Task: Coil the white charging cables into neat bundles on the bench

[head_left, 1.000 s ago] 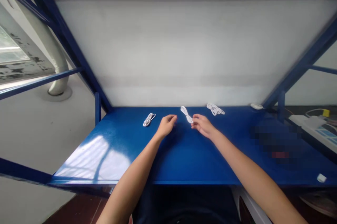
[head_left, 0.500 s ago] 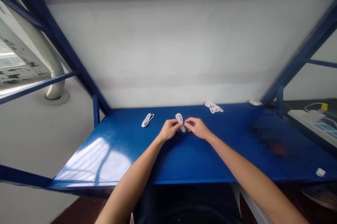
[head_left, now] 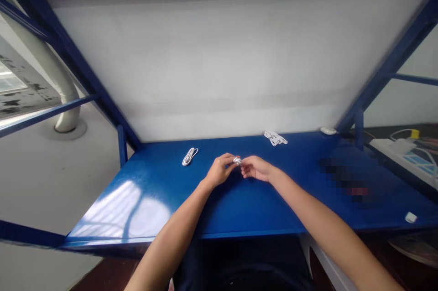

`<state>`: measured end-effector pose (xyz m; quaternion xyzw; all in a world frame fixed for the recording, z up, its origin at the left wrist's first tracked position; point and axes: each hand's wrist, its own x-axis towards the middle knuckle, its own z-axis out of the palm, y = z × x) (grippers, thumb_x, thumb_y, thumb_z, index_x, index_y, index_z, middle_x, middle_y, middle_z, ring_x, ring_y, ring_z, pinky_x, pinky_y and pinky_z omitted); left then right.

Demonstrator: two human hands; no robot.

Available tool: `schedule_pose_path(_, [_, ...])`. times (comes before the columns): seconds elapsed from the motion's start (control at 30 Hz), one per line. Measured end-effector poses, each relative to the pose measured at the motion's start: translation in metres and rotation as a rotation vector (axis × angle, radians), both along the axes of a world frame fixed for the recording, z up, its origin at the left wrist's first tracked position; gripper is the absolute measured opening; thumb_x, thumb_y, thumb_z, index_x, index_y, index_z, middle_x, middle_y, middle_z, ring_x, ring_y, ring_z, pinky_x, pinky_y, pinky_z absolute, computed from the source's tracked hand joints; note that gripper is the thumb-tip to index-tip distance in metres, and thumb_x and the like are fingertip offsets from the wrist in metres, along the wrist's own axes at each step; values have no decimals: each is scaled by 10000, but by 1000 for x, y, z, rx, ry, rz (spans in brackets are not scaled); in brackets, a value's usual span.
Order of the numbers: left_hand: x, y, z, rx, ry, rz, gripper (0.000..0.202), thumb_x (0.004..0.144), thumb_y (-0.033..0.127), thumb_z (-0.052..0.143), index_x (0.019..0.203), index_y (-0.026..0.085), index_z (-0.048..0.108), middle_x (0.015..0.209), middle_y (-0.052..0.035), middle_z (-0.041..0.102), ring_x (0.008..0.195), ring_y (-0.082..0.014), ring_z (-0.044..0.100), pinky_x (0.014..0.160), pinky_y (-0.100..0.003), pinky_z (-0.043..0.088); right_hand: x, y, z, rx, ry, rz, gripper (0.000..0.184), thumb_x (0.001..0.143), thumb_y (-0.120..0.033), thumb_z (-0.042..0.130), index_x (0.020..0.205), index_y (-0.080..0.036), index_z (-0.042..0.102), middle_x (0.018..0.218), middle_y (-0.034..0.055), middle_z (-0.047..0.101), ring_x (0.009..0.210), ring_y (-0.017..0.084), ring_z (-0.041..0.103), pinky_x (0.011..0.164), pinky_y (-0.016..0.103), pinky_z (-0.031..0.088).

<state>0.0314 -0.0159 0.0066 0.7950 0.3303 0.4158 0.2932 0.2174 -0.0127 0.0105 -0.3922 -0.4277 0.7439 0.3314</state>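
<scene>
Over the middle of the blue table [head_left: 239, 204], my left hand [head_left: 219, 171] and my right hand [head_left: 256, 168] meet, fingers pinched together on a small white coiled cable [head_left: 237, 160]. Only a bit of the cable shows between the fingertips; the remainder is hidden by the fingers. A second coiled white cable [head_left: 189, 156] lies on the table to the left of my left hand. A loose bundle of white cables [head_left: 275, 137] lies at the back, to the right of my right hand.
A white wall panel rises behind the table. Blue frame bars [head_left: 386, 72] slant up on both sides. A small white object [head_left: 328, 131] sits at the back right corner, another white piece [head_left: 409, 217] near the front right edge. A power strip [head_left: 404, 152] lies further right.
My right hand drew the middle cable from the back of the table toward me. My left hand joined it, and both now pinch it, covering most of it.
</scene>
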Motion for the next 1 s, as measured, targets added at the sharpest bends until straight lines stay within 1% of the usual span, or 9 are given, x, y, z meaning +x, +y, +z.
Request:
schedule_pose_path(0.07, [1,-2,2,-12,18,23,241,881,362,535,947,211,711,979,-83,660,946,-203,596,869,-309,437,1,-1,1,-43,48,27,85,750,-188,635,693,-125,628,584,20,585,540,112,581,527,232,512])
schedule_pose_path(0.13, [1,-2,3,-73,17,55,242,868,375,546,910,201,709,914,-75,663,917,-207,595,844,-305,441,0,-1,1,30,31,-4,93,746,-212,642,703,-130,631,589,20,592,545,111,582,533,233,513])
schedule_pose_path(0.3, [-1,3,-2,-159,-5,106,286,841,418,565,842,161,690,796,-56,666,766,-178,582,720,-265,441,-8,-2,-4,456,-215,-143,129,718,-259,681,745,-166,597,645,3,622,580,126,596,578,269,527])
schedule_pose_path(0.43, [0,4,-4,-198,-62,98,339,849,453,546,820,141,676,754,-44,659,689,-154,572,642,-243,424,-8,-5,-4,787,-421,-189,86,806,-276,580,782,-194,575,734,16,617,642,152,597,616,296,514])
schedule_pose_path(0.53, [1,4,-2,-367,-155,18,370,825,480,575,740,125,641,658,-31,626,601,-132,554,595,-239,423,-3,-8,0,1075,-592,-207,116,859,-237,503,835,-209,614,827,41,617,743,170,582,714,312,487])
schedule_pose_path(0.63, [1,4,0,-639,-274,-74,386,768,487,643,654,122,587,585,-27,587,545,-125,550,585,-261,449,2,-10,4,1233,-690,-144,184,879,-207,471,896,-239,651,928,60,615,840,187,576,782,315,464])
schedule_pose_path(0.7, [1,5,0,-779,-336,-116,387,736,486,677,667,116,587,585,-30,581,540,-129,560,584,-275,465,4,-10,5,1249,-702,-125,194,879,-213,479,903,-256,667,975,64,614,875,191,578,789,311,465])
schedule_pose_path(0.77, [1,6,0,-794,-356,-126,387,727,486,685,683,112,596,601,-32,583,545,-127,565,585,-275,470,4,-10,5,1201,-661,-148,172,875,-242,500,887,-253,671,965,62,617,865,189,585,778,311,479])
schedule_pose_path(1.0, [1,5,-2,-358,-116,14,361,824,483,569,777,136,657,722,-49,654,635,-140,568,598,-238,441,-2,-2,3,565,-350,-112,269,788,-424,618,703,-169,622,593,4,589,507,116,558,461,235,496])
